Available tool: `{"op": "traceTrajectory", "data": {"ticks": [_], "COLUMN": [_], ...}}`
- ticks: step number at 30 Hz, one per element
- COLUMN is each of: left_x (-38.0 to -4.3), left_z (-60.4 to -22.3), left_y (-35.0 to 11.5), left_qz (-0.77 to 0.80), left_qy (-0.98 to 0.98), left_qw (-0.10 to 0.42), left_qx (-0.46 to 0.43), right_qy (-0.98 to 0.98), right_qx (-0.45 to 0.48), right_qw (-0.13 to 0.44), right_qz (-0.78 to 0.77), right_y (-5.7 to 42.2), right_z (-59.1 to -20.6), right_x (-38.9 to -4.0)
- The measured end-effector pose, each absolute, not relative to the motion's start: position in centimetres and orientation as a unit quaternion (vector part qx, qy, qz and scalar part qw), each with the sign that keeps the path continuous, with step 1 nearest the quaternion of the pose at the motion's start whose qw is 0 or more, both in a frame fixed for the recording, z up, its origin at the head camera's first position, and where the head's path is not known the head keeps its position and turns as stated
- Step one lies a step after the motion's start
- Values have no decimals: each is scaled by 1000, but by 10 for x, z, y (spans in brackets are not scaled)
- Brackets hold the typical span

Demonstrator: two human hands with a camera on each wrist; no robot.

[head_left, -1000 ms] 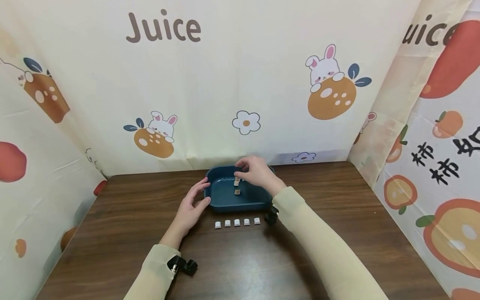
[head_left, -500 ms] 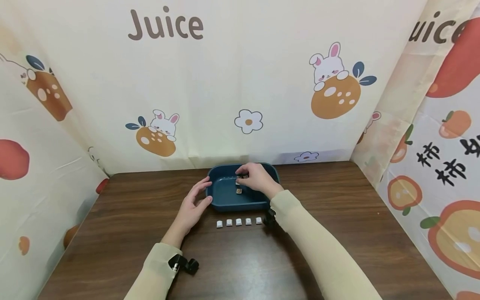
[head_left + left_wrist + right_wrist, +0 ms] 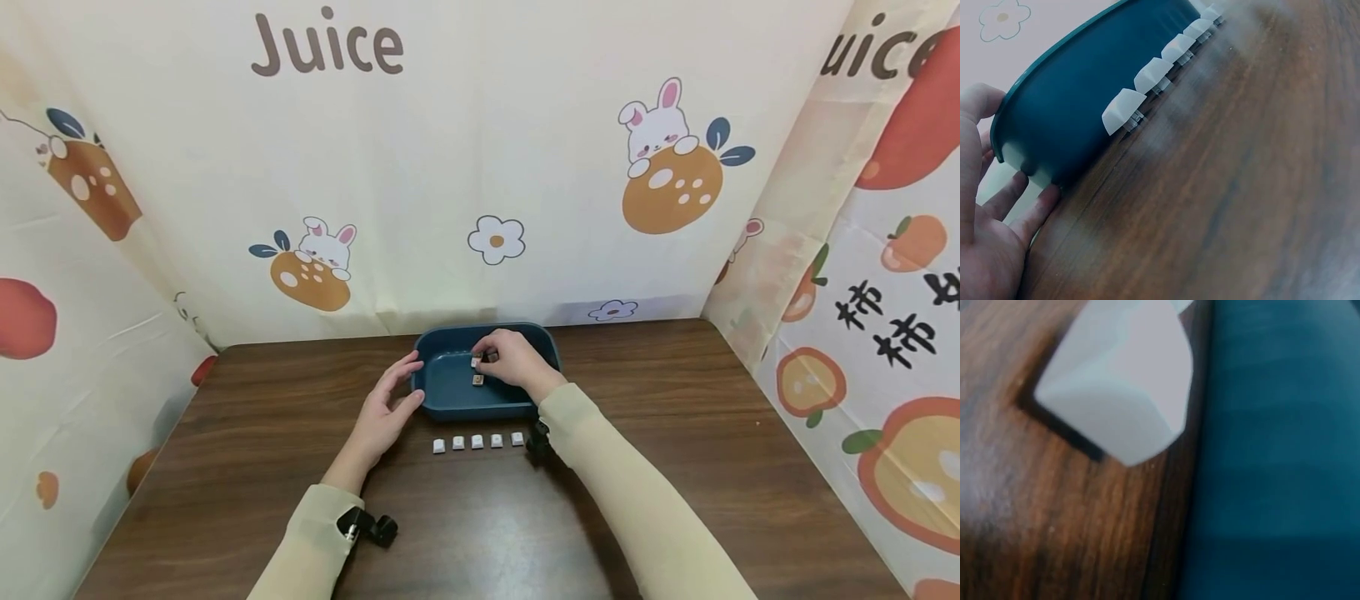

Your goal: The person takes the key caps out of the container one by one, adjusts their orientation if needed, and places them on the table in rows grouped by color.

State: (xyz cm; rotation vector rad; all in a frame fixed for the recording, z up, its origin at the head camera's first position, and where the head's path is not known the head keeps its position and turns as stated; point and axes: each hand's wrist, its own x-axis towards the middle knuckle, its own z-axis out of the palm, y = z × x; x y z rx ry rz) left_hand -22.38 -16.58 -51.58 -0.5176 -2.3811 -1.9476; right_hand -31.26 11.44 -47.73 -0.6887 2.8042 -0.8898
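My left hand (image 3: 380, 417) rests against the left side of a dark teal tray (image 3: 450, 408), fingers spread and fairly straight. In the left wrist view, its fingertips touch the tray's end wall (image 3: 1054, 137) and rim. My right hand (image 3: 513, 358) reaches over the tray's right side, thumb and fingers curled down at a small white-and-brown keycap (image 3: 476, 362). The fingers partly hide that piece. Another keycap (image 3: 477, 380) lies in the tray just nearer me. Along the tray's front, several white keycaps (image 3: 1124, 111) stand in a row, clear stems underneath.
The dark wood table (image 3: 247, 433) runs up to a printed curtain (image 3: 420, 183) close behind the tray. The row's rightmost keycap (image 3: 1116, 381) sits near the tray wall (image 3: 1279, 450), right below my right wrist camera.
My right hand has lowered into the tray, its fingers closing over the keycaps there, and then stayed in place. The left hand stays at the tray's side. The head view shifted slightly.
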Motion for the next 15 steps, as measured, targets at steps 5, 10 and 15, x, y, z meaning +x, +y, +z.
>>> {"op": "traceTrajectory", "data": {"ticks": [5,10,15], "left_x": [-223,-223,-223], "left_z": [-515,-515,-516], "left_y": [-166,-167,-166], "left_qz": [-624,-621,-622], "left_qy": [-763,-767,-766], "left_qw": [11,11,10], "left_qx": [-167,-162,-163], "right_qy": [927,926,926], "right_qx": [-230,-233,-235], "right_qw": [67,69,65], "right_qz": [-289,-288,-287], "right_y": [114,113,115], "right_z": [-477,-476,-476], "right_x": [-310,-309,-308]}}
